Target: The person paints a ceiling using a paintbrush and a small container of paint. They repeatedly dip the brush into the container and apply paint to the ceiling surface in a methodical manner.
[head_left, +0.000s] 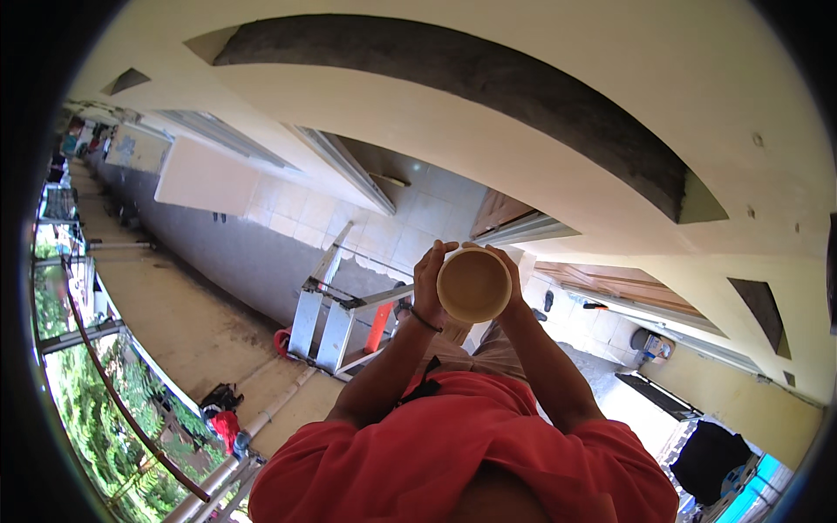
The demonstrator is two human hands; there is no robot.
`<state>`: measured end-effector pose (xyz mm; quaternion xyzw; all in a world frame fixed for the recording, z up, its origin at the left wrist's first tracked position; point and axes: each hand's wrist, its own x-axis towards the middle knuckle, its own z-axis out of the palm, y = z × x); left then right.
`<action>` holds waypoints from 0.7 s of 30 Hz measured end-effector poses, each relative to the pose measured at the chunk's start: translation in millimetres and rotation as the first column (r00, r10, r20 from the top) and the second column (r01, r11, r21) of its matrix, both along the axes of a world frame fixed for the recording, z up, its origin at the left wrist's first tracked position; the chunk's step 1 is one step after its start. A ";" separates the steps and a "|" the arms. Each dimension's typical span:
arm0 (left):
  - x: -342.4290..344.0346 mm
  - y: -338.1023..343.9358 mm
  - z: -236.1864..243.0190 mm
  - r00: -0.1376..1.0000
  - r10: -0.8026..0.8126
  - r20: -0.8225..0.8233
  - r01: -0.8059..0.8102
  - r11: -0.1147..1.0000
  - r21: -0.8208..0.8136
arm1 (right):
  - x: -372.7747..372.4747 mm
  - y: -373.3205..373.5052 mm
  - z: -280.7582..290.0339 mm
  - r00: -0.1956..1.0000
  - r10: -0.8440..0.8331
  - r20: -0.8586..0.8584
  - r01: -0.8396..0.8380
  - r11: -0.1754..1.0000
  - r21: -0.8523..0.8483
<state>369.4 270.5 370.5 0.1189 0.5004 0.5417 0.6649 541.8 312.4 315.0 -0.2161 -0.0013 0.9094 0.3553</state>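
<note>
Between both hands I hold a round, open-topped container (473, 285) in front of my chest, its pale rim facing up. The inside looks tan and smooth; whether that is liquid or the bare bottom I cannot tell. My left hand (428, 281) wraps around its left side, with a dark band at the wrist. Around the right side curls my right hand (511, 277). The container's outer wall and base are mostly hidden by the hands and by its own rim.
A metal stepladder (307, 321) stands left of my arms. Ahead is a cream wall (401, 96) with a dark curved strip (471, 74). Below are a tiled floor (432, 213), shoes (548, 301) and wooden doors (623, 286). Metal rails (83, 336) line the left; black cloth (711, 460) hangs lower right.
</note>
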 end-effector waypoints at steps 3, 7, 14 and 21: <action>4.3 9.1 1.3 0.902 -0.089 0.422 0.021 0.986 0.163 | -3.6 -2.3 16.5 0.995 -0.053 -0.086 0.060 0.995 0.076; 17.8 13.7 17.3 0.844 -0.098 0.528 -0.021 0.977 0.214 | 8.4 15.1 13.9 0.978 0.053 -0.201 -0.051 0.999 0.011; 28.3 9.8 27.5 0.984 -0.104 -0.145 0.157 0.890 0.429 | 11.4 33.5 48.6 0.935 -0.198 0.295 0.125 0.960 0.249; 20.4 12.9 38.1 0.948 -0.315 -0.042 0.310 0.889 0.338 | 25.1 37.2 74.6 0.677 -0.440 0.590 0.005 0.804 0.594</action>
